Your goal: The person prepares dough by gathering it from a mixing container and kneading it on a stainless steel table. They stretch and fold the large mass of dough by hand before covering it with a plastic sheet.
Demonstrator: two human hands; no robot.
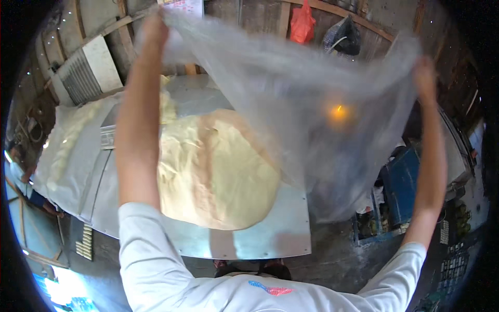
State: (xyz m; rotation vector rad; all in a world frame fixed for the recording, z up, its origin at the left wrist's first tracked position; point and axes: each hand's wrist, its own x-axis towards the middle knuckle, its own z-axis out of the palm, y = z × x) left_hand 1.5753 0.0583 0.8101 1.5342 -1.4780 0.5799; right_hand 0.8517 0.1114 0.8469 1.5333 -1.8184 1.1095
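Observation:
A thin, clear plastic sheet (291, 93) hangs stretched in the air between my raised arms, blurred by motion. My left hand (155, 30) grips one corner high at the upper left. On the right, my right hand (423, 78) is closed on the opposite edge, which sags down past the table's side. Below the sheet, a large, flattened mound of pale yellow dough (239, 182) lies on the metal-topped table (249, 245). The sheet's hanging folds cover part of the dough's far right side. My fingers are small and partly smeared.
Along the table's left side runs a long pale strip of dough (73, 140), near a metal box-like device (108, 130). A blue container (401, 182) stands right of the table. Red (302, 23) and black (343, 37) bags hang on the back wall. A person's sleeve (16, 171) shows far left.

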